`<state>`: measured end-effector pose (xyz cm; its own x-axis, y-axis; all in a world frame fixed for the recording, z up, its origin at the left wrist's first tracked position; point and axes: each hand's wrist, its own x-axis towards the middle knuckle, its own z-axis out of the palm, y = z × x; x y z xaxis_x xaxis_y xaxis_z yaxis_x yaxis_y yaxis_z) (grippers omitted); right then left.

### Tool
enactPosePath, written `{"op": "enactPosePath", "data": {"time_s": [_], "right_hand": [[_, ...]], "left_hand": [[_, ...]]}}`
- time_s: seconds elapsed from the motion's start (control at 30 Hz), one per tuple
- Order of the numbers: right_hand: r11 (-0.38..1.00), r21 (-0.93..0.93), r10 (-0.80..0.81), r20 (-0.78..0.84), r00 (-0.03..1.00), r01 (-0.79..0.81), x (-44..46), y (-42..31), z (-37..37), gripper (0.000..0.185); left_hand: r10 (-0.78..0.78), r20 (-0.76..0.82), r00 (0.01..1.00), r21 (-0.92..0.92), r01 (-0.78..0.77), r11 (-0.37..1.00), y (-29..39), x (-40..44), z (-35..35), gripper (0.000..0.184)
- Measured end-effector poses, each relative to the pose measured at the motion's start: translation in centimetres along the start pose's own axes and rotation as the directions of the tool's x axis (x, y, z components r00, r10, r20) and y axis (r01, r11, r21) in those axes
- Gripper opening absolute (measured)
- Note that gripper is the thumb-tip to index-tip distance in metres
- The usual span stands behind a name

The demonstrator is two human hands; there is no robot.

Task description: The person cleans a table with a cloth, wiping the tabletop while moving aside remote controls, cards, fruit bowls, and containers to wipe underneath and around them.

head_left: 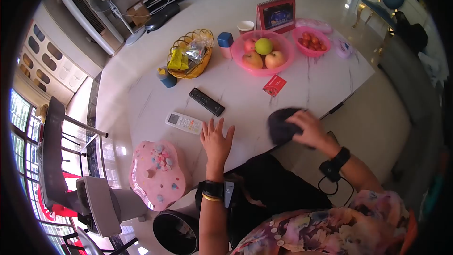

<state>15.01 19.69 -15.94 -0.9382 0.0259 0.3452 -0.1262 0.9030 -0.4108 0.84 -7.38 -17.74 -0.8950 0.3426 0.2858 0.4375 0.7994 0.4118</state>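
My right hand is closed on a dark cloth at the table's near right edge; the cloth is slightly blurred. My left hand hovers or rests over the near part of the table with its fingers spread, holding nothing. Just beyond its fingertips lies a white remote control, and past that a black remote control. To the left of my left hand sits a pink scalloped box with small decorations on its lid. A red card lies farther back.
Across the back of the marbled table stand a wicker basket of packets, a blue-capped bottle, a pink fruit bowl, a bowl of small red fruit and a desk calendar. A dark bin is below.
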Motion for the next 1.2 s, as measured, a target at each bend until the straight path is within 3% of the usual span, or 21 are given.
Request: {"op": "enactPosePath", "data": {"time_s": [0.07, 0.13, 0.27, 0.33, 0.4, 0.47, 0.57, 0.67, 0.7, 0.77, 0.8, 0.93, 1.0, 1.07, 1.1, 1.17, 1.2], "right_hand": [[0.984, -0.085, 0.146, -0.143, 0.979, -0.159, -0.5, 4.0, -1.6, 0.042], [0.981, -0.061, 0.171, -0.156, 0.973, -0.182, 0.0, 6.3, -3.0, 0.039], [0.998, 0.006, 0.067, -0.080, 0.995, -0.066, 1.6, 2.8, -0.1, 0.039], [0.995, 0.003, -0.096, -0.020, 0.995, 0.096, 1.5, -0.8, 1.8, 0.042], [0.993, -0.029, -0.109, 0.078, 0.991, 0.112, 0.6, -2.9, 1.8, 0.043], [0.998, 0.060, -0.039, 0.123, 0.992, 0.032, 0.7, -0.9, 0.8, 0.042], [0.987, -0.061, 0.143, -0.126, 0.982, -0.152, 2.0, 7.2, -0.6, 0.041], [0.863, -0.146, 0.402, -0.379, 0.833, -0.483, 3.1, 18.2, -4.0, 0.044], [0.791, -0.151, 0.509, -0.375, 0.775, -0.593, 3.3, 20.4, -6.2, 0.047], [0.663, -0.202, 0.568, -0.491, 0.660, -0.721, 2.8, 24.3, -7.9, 0.047], [0.661, -0.201, 0.571, -0.490, 0.658, -0.723, 2.5, 24.3, -7.7, 0.047], [0.870, -0.248, 0.334, -0.340, 0.879, -0.426, -1.0, 18.0, -5.2, 0.045], [0.942, -0.192, 0.252, -0.142, 0.957, -0.277, -2.3, 12.7, -4.4, 0.046], [0.953, -0.175, 0.264, 0.085, 0.961, -0.247, -1.9, 8.8, -5.6, 0.049], [0.946, -0.183, 0.285, 0.072, 0.956, -0.268, -1.4, 9.1, -5.4, 0.049], [0.963, -0.242, 0.109, -0.037, 0.993, -0.115, -0.7, 10.2, -4.8, 0.057], [0.982, -0.156, 0.113, 0.020, 0.993, -0.108, -0.3, 11.2, -4.5, 0.061]], "left_hand": [[0.041, 0.019, 0.999, -0.051, -0.040, 0.998, 0.1, 0.1, 0.3, 0.045], [0.056, 0.037, 0.998, -0.046, -0.054, 0.998, 0.2, 0.1, 0.6, 0.045], [0.091, 0.038, 0.995, -0.019, -0.090, 0.996, 0.4, 0.5, 1.0, 0.045], [0.098, 0.063, 0.993, -0.012, -0.097, 0.995, 0.0, 0.5, 1.0, 0.045], [0.084, 0.035, 0.996, 0.010, -0.084, 0.996, 0.2, 0.4, 1.0, 0.044], [0.092, 0.049, 0.995, 0.013, -0.093, 0.996, 0.6, 0.3, 0.9, 0.044], [0.061, 0.111, 0.992, 0.016, -0.063, 0.998, 1.2, 0.1, 1.2, 0.044], [0.083, 0.134, 0.987, 0.029, -0.087, 0.996, 1.2, 0.0, 1.7, 0.044], [0.079, 0.137, 0.987, 0.047, -0.086, 0.995, 1.3, -0.1, 1.8, 0.045], [0.067, 0.170, 0.983, 0.045, -0.076, 0.996, 1.8, 0.3, 1.7, 0.046], [0.053, 0.207, 0.977, 0.041, -0.063, 0.997, 2.1, 0.3, 1.5, 0.047], [0.085, 0.192, 0.978, 0.018, -0.090, 0.996, 4.1, 0.8, 1.2, 0.047], [0.117, 0.203, 0.972, 0.004, -0.120, 0.993, 4.8, 0.9, 1.4, 0.048], [0.164, 0.208, 0.964, -0.014, -0.165, 0.986, 4.8, 0.9, 2.3, 0.049], [0.175, 0.217, 0.961, -0.005, -0.178, 0.984, 4.9, 0.9, 2.5, 0.050], [0.179, 0.246, 0.953, 0.011, -0.187, 0.982, 5.1, 1.0, 2.6, 0.052], [0.188, 0.252, 0.949, 0.004, -0.195, 0.981, 5.0, 1.0, 2.6, 0.052]]}}
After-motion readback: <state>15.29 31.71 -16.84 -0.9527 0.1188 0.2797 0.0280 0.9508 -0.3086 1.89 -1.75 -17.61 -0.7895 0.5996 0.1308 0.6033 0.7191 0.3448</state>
